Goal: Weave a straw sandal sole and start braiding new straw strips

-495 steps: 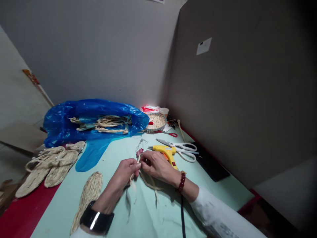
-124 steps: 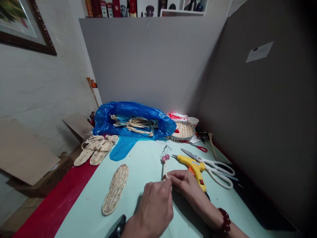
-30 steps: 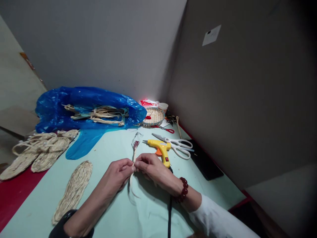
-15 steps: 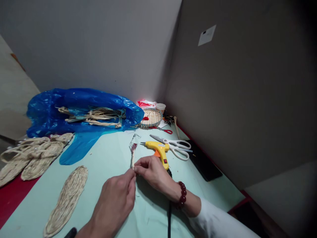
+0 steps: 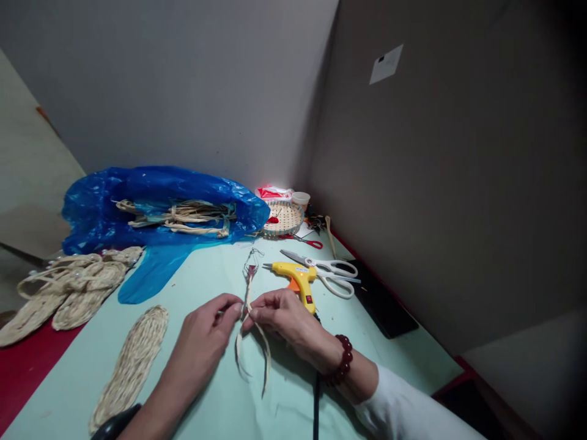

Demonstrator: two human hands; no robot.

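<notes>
A thin braid of pale straw strands point(image 5: 249, 295) runs toward me from a small dark red clip with wire handles point(image 5: 251, 270) on the table. My right hand point(image 5: 293, 324), with a dark red bead bracelet point(image 5: 343, 360) at the wrist, pinches the braid near its lower end. My left hand point(image 5: 204, 336) is at its left side, thumb and forefinger closed on a strand there. Below the fingers two loose strand ends point(image 5: 265, 354) hang apart. Just beyond my right hand lies a yellow glue gun point(image 5: 298, 276), its grip partly behind my fingers.
White-handled scissors point(image 5: 328, 269) and a black phone point(image 5: 385, 305) lie to the right. A woven straw sole point(image 5: 132, 366) is at left, near straw sandals point(image 5: 87, 284). Behind are a blue plastic bag point(image 5: 96, 208) with straw bundles, a woven basket point(image 5: 287, 220) and red-handled scissors point(image 5: 312, 243).
My left hand has shifted left and its fingers have come apart from the right hand's. The loose strand ends now show below. The view has shifted slightly.
</notes>
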